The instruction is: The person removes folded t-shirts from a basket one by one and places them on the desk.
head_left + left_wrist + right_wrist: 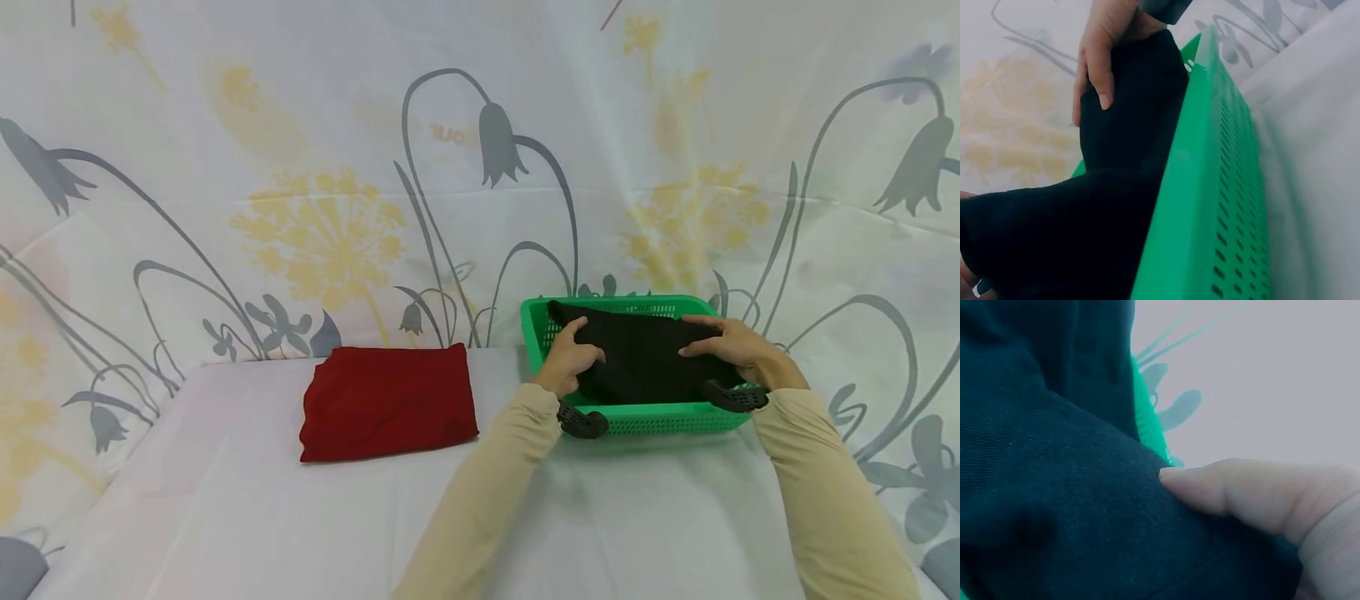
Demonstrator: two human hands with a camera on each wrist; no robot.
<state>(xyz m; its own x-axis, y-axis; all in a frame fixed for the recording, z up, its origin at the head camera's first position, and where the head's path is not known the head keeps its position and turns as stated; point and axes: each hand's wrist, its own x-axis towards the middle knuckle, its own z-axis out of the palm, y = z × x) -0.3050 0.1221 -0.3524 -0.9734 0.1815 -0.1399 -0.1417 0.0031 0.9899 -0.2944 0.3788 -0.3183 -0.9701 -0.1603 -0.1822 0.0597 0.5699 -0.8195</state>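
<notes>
A folded black cloth [645,360] lies partly inside a green plastic basket [660,418] at the right of the table, held at both ends. My left hand [573,358] grips its left end, thumb on top. My right hand [726,343] holds the right end, fingers over the top. In the left wrist view the black cloth [1085,231] hangs against the basket's perforated wall [1222,187], with my right hand [1100,56] curled round its far edge. The right wrist view shows my right hand [1260,494] pressed into the dark cloth [1054,506].
A folded red cloth [390,402] lies on the white table cover [225,517], left of the basket. A flower-printed sheet [337,225] hangs as a backdrop right behind the table and basket. Both beige sleeves reach in from the bottom edge.
</notes>
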